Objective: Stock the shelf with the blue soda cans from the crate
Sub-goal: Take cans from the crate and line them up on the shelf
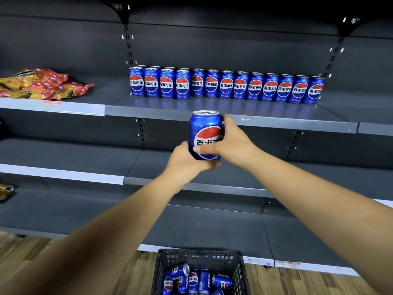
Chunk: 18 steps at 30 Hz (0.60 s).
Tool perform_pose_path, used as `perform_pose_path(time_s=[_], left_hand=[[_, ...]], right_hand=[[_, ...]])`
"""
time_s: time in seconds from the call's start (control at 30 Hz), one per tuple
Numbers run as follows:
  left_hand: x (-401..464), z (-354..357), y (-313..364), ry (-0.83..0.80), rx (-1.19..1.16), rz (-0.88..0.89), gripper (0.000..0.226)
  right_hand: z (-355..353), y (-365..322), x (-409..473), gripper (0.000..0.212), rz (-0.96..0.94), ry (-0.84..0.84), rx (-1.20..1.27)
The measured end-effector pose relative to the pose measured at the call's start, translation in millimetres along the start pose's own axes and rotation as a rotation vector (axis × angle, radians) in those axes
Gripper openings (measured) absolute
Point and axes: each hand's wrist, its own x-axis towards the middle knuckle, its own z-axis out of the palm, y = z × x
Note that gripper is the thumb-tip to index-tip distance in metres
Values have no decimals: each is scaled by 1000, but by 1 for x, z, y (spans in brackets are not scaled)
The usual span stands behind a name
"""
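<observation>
Both my hands hold one upright blue soda can point(203, 126) in the air, just below the front edge of the grey shelf point(234, 112). My right hand point(230, 141) wraps its side, thumb across the logo. My left hand point(187, 159) cups its base from below and the left. On that shelf stands a long row of blue soda cans point(255, 87), with a short second row in front of it at the left end point(159, 85). The black crate point(240, 271) on the floor below holds several more cans point(193, 278) lying loose.
A pile of red and yellow snack packets point(42, 84) lies on the same shelf at the far left. Two lower grey shelves point(85, 158) run beneath my arms. The floor point(42, 256) is wood. Another snack packet point(6, 191) shows at the left edge.
</observation>
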Motion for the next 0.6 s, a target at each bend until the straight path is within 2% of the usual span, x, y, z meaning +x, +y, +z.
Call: perform_pose_path(time_s=[0.17, 0.33, 0.6], left_hand=[[8, -12, -4, -53, 10, 52, 46], [20, -9, -3, -75, 26, 96, 64], [53, 11, 11, -107, 62, 109, 77]], right_hand=[[15, 17, 6, 68, 37, -2, 58], [10, 24, 13, 60, -9, 123, -23], [-16, 36, 45, 55, -22, 200, -33]])
